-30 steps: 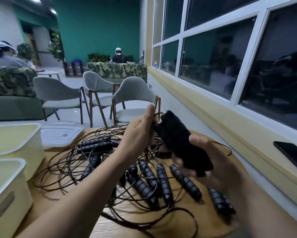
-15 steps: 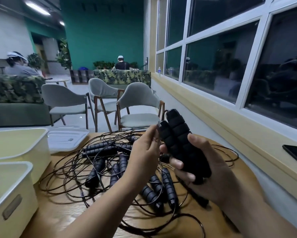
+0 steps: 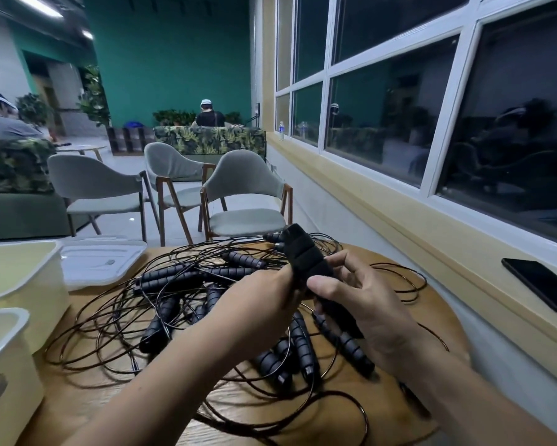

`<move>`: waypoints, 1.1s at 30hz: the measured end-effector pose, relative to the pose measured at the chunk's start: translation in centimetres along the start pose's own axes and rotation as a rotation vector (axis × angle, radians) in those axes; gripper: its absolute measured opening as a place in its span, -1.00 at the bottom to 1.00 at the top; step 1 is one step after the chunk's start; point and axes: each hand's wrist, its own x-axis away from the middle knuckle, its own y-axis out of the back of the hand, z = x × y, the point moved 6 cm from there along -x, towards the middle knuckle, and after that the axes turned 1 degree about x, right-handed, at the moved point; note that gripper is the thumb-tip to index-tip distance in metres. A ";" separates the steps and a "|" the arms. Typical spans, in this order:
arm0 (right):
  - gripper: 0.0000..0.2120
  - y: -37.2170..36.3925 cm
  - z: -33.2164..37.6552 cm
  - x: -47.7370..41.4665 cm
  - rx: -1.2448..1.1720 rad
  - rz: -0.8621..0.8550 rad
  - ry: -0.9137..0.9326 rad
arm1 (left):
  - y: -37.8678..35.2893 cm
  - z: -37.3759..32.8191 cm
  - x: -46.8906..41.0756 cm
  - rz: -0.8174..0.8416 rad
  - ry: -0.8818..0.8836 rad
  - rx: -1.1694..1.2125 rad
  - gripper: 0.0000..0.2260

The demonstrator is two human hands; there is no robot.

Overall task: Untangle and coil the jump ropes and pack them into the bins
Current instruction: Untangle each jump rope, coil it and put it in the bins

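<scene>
Head: right hand (image 3: 369, 305) around raised handles (image 3: 303, 255)

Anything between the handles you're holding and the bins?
Nothing solid. The left hand and right hand hold the handles above the table; the bins stand open at left. Only the rope tangle lies between, and the held rope may be caught in it.

The left hand (image 3: 254, 304) and the right hand (image 3: 367, 310) are bare, with slim fingers, and the right thumb shows a short, plain nail. The left forearm (image 3: 161, 381) and the right forearm (image 3: 480, 403) are uncovered down to the lower edge of the view.
</scene>
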 end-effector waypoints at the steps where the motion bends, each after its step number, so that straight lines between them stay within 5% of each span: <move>1: -0.57 -0.1 0.0 -0.1 -0.026 0.012 -0.010 | 0.1 0.0 0.2 0.007 -0.009 -0.010 -0.88; 8: -0.46 -0.8 -0.1 -0.4 -0.208 0.127 -0.076 | 0.3 0.0 1.0 0.042 -0.010 -0.054 -0.75; 19: -0.27 1.3 -0.6 -1.5 -0.302 -0.002 -0.057 | -1.5 1.1 0.4 0.038 -0.048 0.039 -0.71; 25: -0.52 3.7 0.7 -1.3 0.050 -0.202 -0.015 | 1.1 0.6 0.8 -0.195 -0.165 0.242 -0.86; 33: -0.48 2.4 -0.4 -0.9 0.578 0.078 -0.135 | 2.7 1.5 1.0 -0.198 -0.083 0.314 -0.87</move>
